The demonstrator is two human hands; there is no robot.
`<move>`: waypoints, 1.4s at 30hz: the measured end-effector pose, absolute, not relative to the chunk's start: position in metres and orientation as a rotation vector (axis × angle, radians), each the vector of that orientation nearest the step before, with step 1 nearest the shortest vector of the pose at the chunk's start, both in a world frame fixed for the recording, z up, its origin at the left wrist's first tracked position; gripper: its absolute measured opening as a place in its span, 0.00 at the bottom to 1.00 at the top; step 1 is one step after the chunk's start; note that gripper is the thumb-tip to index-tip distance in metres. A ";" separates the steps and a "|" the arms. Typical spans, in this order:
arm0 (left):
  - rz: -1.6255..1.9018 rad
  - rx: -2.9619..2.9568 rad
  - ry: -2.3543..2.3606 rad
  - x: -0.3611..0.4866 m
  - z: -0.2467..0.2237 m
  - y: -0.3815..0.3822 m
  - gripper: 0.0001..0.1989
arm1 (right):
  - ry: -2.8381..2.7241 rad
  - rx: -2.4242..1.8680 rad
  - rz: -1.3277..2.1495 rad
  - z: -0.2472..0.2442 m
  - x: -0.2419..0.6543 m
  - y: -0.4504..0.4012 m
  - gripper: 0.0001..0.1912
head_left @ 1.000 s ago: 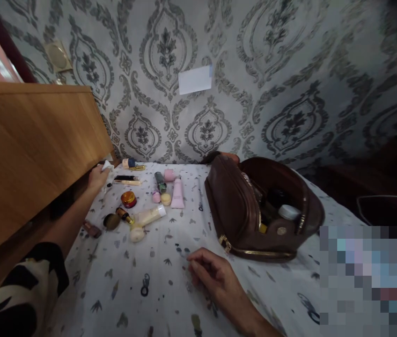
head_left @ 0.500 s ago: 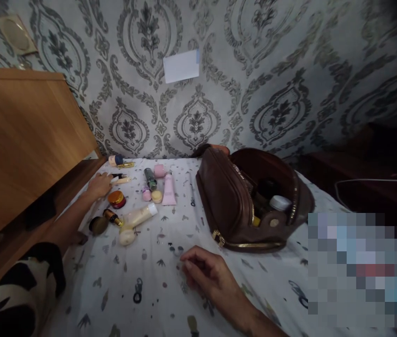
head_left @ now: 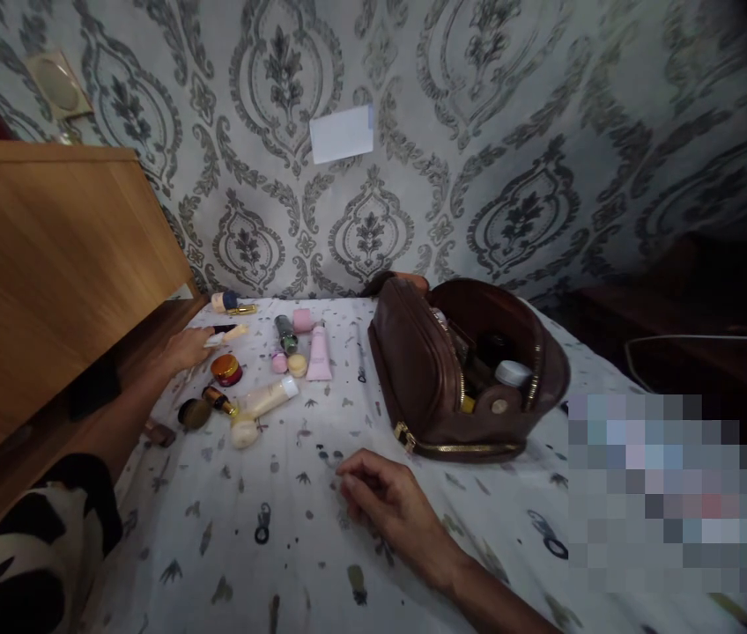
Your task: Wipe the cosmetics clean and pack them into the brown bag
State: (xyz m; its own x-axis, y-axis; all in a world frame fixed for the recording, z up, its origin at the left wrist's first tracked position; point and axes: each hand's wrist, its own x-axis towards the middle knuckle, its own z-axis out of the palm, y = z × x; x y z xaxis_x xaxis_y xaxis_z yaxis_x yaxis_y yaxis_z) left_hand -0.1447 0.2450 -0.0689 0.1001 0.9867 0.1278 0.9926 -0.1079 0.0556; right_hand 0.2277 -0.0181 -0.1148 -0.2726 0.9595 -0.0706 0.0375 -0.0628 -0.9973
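Note:
My left hand (head_left: 189, 348) is at the far left edge of the patterned sheet, its fingers at a slim dark-and-cream tube (head_left: 233, 332); whether they grip it is too small to tell. My right hand (head_left: 380, 493) rests on the sheet in front of the bag, fingers loosely curled, their inner side hidden. Near the left hand lie a red jar with an orange lid (head_left: 226, 370), a cream tube (head_left: 269, 398), a pink tube (head_left: 319, 354), a green bottle (head_left: 285, 334) and a pink jar (head_left: 302, 320). The brown bag (head_left: 413, 361) stands unzipped, with a white-lidded jar (head_left: 514, 373) inside.
A wooden cabinet (head_left: 56, 238) borders the left side. Patterned wallpaper (head_left: 373, 229) rises behind, with a white card (head_left: 342, 135) on it. A dark round container (head_left: 195, 413) and small gold-capped bottle (head_left: 220, 401) lie near my left forearm. A pixelated patch covers the lower right.
The view has shifted slightly. My left hand has drawn back a little from the slim tube's tip, and more of the tube shows. My right hand keeps nearly the same pose.

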 end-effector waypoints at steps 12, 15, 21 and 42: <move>-0.071 -2.182 -2.037 -0.142 -0.043 0.228 0.20 | -1.449 -1.103 1.397 -0.116 0.227 -0.020 0.12; -0.074 -2.184 -2.034 -0.139 -0.042 0.223 0.21 | -1.451 -1.094 1.384 -0.115 0.228 -0.020 0.11; -0.121 -2.226 -2.024 -0.138 -0.051 0.213 0.21 | -1.485 -1.084 1.334 -0.116 0.227 -0.021 0.08; -0.717 -2.217 -2.148 -0.152 -0.032 0.139 0.18 | -1.524 -1.052 1.313 -0.121 0.226 -0.020 0.09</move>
State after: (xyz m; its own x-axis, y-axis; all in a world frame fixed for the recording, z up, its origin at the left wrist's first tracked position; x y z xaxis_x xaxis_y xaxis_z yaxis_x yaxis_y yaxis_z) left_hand -0.1520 0.1393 -0.0322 -0.0209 0.9543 0.2981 0.9419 -0.0812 0.3259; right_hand 0.2259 -0.0195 -0.1213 -0.2904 0.9541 0.0738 0.0684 0.0976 -0.9929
